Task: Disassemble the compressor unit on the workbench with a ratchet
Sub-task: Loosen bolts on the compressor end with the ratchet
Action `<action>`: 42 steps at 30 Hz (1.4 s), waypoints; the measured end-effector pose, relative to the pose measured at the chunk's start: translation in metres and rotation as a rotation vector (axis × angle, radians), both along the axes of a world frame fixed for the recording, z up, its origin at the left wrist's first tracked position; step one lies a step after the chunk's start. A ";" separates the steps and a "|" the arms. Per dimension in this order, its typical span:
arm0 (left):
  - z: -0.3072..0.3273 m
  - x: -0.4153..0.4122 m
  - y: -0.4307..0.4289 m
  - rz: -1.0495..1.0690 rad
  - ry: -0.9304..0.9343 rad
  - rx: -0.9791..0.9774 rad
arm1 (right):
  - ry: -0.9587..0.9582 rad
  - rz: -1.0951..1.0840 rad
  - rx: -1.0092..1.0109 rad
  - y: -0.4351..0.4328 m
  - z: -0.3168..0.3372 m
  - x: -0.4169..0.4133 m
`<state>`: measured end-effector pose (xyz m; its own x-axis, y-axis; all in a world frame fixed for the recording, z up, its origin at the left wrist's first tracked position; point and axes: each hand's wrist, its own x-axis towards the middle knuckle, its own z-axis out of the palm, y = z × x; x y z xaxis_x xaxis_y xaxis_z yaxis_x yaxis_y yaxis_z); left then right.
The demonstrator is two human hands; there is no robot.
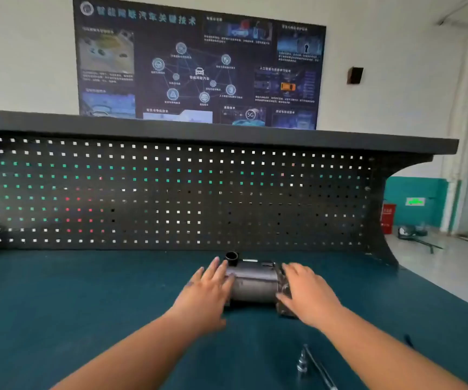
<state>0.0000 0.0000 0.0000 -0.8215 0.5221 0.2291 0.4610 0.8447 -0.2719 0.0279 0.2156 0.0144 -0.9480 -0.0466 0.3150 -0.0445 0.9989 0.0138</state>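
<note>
Compressor unit (255, 282) lies crosswise — left hand (213, 288) flat on its left end, right hand (308, 294) (grip unclear) on its right, nearer the ratchet (311, 364).

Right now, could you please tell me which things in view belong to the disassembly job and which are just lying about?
For the job:
compressor unit, with the left hand and right hand on its ends
ratchet, untouched on the workbench

Just about:
pegboard
wall poster
red box on the floor
</note>
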 end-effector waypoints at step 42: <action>-0.022 0.212 -0.130 -0.237 0.320 0.260 | -0.065 0.404 -0.249 -0.134 -0.027 0.123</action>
